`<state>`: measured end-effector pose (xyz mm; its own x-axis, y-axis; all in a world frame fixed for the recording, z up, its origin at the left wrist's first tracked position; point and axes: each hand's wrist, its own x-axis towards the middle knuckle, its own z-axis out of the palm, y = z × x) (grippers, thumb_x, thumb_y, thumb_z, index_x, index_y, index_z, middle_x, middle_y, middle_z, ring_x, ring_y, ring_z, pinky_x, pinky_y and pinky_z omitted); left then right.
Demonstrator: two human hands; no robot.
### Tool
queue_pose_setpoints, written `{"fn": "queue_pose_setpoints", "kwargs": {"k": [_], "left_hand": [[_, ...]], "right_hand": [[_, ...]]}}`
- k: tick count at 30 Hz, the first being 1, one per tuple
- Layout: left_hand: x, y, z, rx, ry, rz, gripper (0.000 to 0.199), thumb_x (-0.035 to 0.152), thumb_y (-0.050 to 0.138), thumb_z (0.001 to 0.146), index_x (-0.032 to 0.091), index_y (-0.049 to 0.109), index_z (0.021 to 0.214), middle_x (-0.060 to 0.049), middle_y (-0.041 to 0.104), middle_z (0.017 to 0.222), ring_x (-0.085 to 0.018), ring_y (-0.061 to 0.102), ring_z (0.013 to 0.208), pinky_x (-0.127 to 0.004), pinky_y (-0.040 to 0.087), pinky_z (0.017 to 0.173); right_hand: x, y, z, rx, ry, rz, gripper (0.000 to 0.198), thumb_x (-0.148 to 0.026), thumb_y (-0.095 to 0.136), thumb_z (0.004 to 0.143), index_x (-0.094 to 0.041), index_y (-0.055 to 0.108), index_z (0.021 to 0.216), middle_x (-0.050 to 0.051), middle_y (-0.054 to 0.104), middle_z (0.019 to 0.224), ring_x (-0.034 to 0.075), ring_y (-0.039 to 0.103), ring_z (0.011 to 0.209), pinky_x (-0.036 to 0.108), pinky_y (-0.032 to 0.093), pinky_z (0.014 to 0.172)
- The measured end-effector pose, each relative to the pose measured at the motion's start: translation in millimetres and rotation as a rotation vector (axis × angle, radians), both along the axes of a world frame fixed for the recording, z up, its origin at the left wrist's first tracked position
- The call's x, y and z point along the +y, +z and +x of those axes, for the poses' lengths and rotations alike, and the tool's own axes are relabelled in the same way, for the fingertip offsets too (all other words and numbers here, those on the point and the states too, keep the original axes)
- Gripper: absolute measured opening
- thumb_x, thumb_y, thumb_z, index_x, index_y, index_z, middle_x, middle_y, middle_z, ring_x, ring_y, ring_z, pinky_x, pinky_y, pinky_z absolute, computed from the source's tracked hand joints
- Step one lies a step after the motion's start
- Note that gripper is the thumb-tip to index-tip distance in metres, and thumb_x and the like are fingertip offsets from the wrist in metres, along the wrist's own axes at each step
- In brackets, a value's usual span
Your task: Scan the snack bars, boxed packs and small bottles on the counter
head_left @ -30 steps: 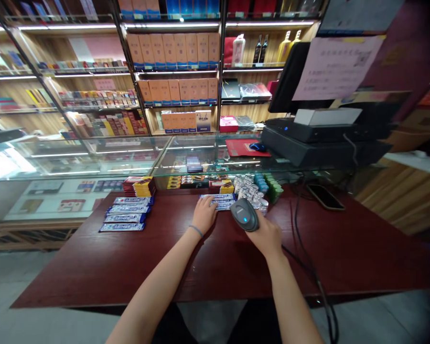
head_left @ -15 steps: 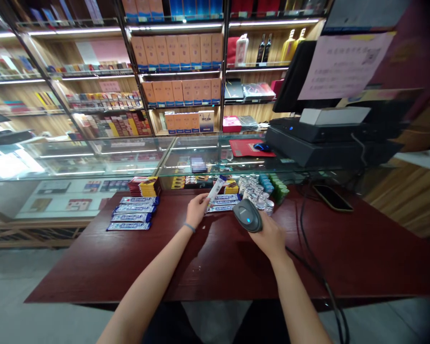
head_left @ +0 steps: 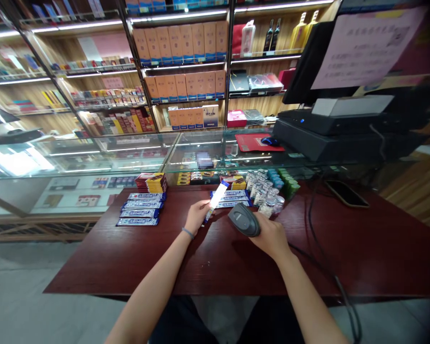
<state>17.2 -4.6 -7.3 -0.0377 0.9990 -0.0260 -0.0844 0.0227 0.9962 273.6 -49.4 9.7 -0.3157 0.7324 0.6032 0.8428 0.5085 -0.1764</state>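
My left hand pinches a slim blue-and-white wrapped snack bar, tilted above the table, its face lit bright white. My right hand is wrapped round a dark grey handheld barcode scanner, whose head points left at the bar. Behind the held bar lie several like bars in a row. More such bars lie in a stack on the left of the table. Just beyond the scanner stand several small clear jars with pale contents.
The dark red table meets a glass counter. Yellow-and-red boxes are stacked at its back left; green containers stand beside the jars. A phone, a cable and a monitor are on the right.
The held bar now glows white, and the scanner's head has turned further toward it, its blue light no longer showing. The whole view has shifted slightly.
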Motion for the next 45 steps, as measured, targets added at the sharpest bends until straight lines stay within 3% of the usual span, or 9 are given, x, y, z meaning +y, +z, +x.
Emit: {"fn": "queue_pose_setpoints", "kwargs": {"k": [7,14,17,20,26,30,33,37,45], "left_hand": [[0.3,-3.8,-1.3,-0.037,0.003,0.032,0.037,0.041,0.071,0.079,0.016,0.07,0.106,-0.007,0.075,0.091,-0.018,0.071,0.075,-0.026,0.055,0.064],[8.7,21.5,-28.7,0.22,0.279,0.309,0.02,0.032,0.063,0.087,0.018,0.062,0.101,-0.006,0.073,0.094,-0.017,0.069,0.088,-0.026,0.054,0.077],[1.0,39.7,-60.3,0.466,0.386,0.406,0.015,0.028,0.06,0.089,0.019,0.062,0.101,-0.005,0.071,0.095,-0.017,0.069,0.088,-0.027,0.054,0.078],[-20.6,44.0,-104.8,0.782,0.452,0.478,0.016,0.025,0.054,0.092,0.021,0.063,0.105,-0.005,0.07,0.1,-0.018,0.067,0.092,-0.029,0.054,0.08],[-76.4,21.1,-203.4,1.266,0.526,0.399,0.026,0.024,0.047,0.096,0.024,0.061,0.118,-0.007,0.069,0.114,-0.022,0.065,0.104,-0.033,0.051,0.089],[-96.9,8.4,-238.8,1.429,0.527,0.313,0.024,0.025,0.045,0.096,0.024,0.065,0.111,-0.007,0.069,0.111,-0.024,0.064,0.103,-0.034,0.05,0.088],[-100.3,1.9,-246.7,1.429,0.528,0.26,0.022,0.023,0.047,0.094,0.024,0.066,0.106,-0.008,0.069,0.107,-0.024,0.064,0.101,-0.034,0.05,0.088],[-99.8,-2.6,-248.4,1.397,0.506,0.21,0.024,0.02,0.048,0.092,0.024,0.067,0.105,-0.008,0.07,0.109,-0.024,0.064,0.102,-0.035,0.051,0.09],[-105.6,-3.1,-243.4,1.413,0.506,0.234,0.024,0.025,0.051,0.092,0.024,0.072,0.104,-0.005,0.072,0.114,-0.023,0.066,0.107,-0.037,0.051,0.097]], "right_hand": [[0.3,-0.9,0.1,-0.007,0.0,0.009,0.027,-0.026,0.06,0.077,-0.02,0.06,0.104,0.003,0.073,0.089,0.021,0.069,0.073,0.028,0.041,0.06],[3.8,-4.3,4.1,-0.033,0.017,0.12,0.025,-0.026,0.056,0.078,-0.02,0.061,0.102,0.004,0.074,0.085,0.021,0.07,0.068,0.027,0.041,0.057],[6.3,-8.9,6.0,-0.033,0.025,0.174,0.026,-0.026,0.055,0.078,-0.019,0.062,0.102,0.005,0.075,0.085,0.021,0.069,0.065,0.027,0.041,0.055],[6.9,-12.2,7.1,-0.036,-0.006,0.173,0.027,-0.03,0.054,0.08,-0.02,0.063,0.104,0.005,0.075,0.083,0.022,0.068,0.062,0.028,0.04,0.055],[8.8,-17.5,9.8,-0.056,-0.007,0.177,0.027,-0.035,0.057,0.079,-0.023,0.061,0.103,0.005,0.073,0.076,0.026,0.066,0.058,0.032,0.039,0.053],[7.6,-20.2,8.8,-0.026,-0.029,0.168,0.024,-0.032,0.057,0.079,-0.024,0.059,0.102,0.008,0.072,0.077,0.028,0.066,0.058,0.035,0.039,0.055],[6.5,-21.2,8.4,-0.014,-0.052,0.159,0.025,-0.033,0.056,0.081,-0.025,0.059,0.104,0.009,0.073,0.079,0.029,0.067,0.06,0.037,0.039,0.055],[11.2,-24.6,11.8,-0.033,-0.02,0.277,0.025,-0.036,0.058,0.08,-0.023,0.062,0.101,0.01,0.072,0.072,0.027,0.065,0.054,0.036,0.037,0.051],[16.3,-30.6,15.7,-0.064,-0.029,0.31,0.028,-0.041,0.056,0.08,-0.021,0.067,0.096,0.004,0.073,0.072,0.023,0.064,0.052,0.03,0.037,0.051]]}}
